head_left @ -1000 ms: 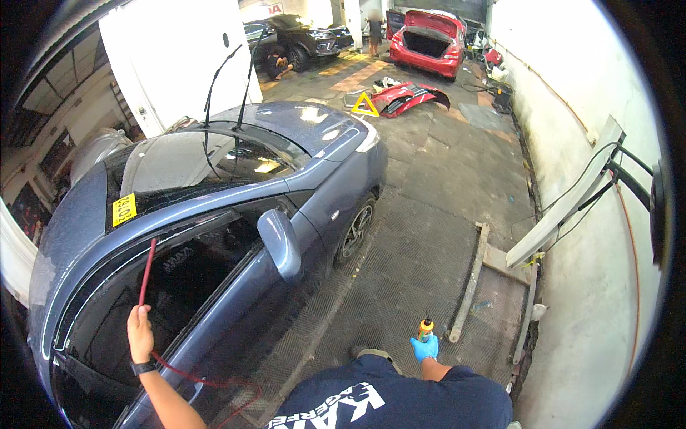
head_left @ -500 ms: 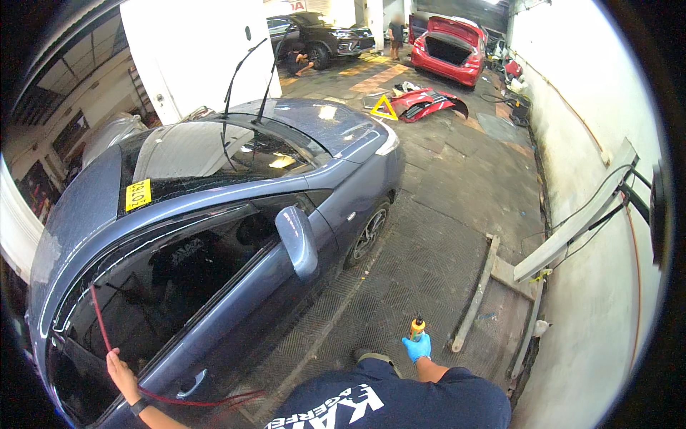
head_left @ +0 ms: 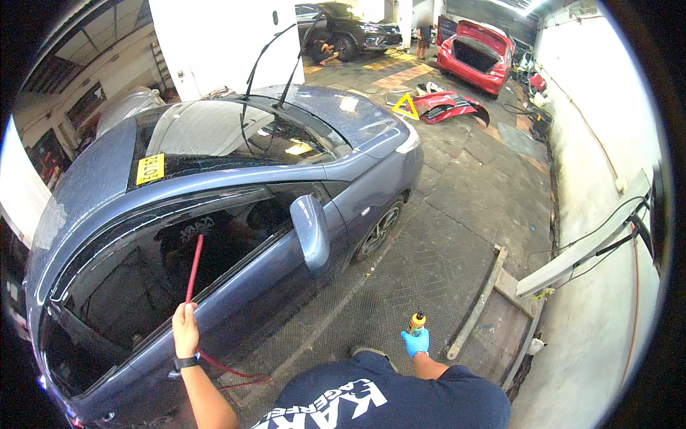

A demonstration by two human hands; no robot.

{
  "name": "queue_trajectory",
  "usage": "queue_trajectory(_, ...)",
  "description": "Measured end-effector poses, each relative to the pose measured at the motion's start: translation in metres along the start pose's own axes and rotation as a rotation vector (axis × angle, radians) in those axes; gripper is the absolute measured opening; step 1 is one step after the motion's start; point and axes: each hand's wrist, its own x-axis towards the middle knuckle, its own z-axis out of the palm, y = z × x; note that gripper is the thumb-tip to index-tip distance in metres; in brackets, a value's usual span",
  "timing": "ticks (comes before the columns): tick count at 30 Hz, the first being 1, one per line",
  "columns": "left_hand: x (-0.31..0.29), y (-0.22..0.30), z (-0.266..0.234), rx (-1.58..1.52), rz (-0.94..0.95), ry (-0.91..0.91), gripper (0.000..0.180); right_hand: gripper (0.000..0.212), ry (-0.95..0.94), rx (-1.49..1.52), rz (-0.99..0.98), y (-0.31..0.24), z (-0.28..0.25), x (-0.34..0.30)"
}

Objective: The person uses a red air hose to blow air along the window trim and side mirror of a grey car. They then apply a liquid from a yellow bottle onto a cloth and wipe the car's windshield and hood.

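Observation:
My bare left hand (head_left: 185, 331), with a dark watch on the wrist, is closed round a thin red hose (head_left: 194, 268). One length of it slants upward in front of the dark side window (head_left: 136, 293) of a blue-grey car (head_left: 271, 232); the rest hangs below my hand and trails down by the door. I cannot tell whether the hose touches the glass. On the right, my blue-gloved right hand (head_left: 416, 343) grips a small yellow-orange bottle (head_left: 418, 325) with a dark top, held upright beside my body, away from the car.
The car's side mirror (head_left: 311, 232) juts out ahead of my left hand; its wipers (head_left: 287, 68) stand raised. A metal lift arm (head_left: 477, 304) lies along the right wall. Farther off are a yellow warning triangle (head_left: 406, 107), a red bumper (head_left: 451, 109), a red car (head_left: 475, 61) and two people.
My left hand has swung rightward and up along the car door with the red hose, whose upper length now lies farther right over the window. My right hand still holds the bottle. The view has shifted slightly.

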Motion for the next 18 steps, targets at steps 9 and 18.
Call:
queue_trajectory(9,0.019,-0.048,-0.013,0.008,-0.032,0.075,0.037,0.051,0.053,-0.023,0.016,0.004,-0.013,-0.006)
queue_trajectory(18,0.020,-0.054,-0.004,-0.283,-0.204,0.126,0.036,0.040,0.163,-0.050,-0.049,0.048,-0.013,-0.005)
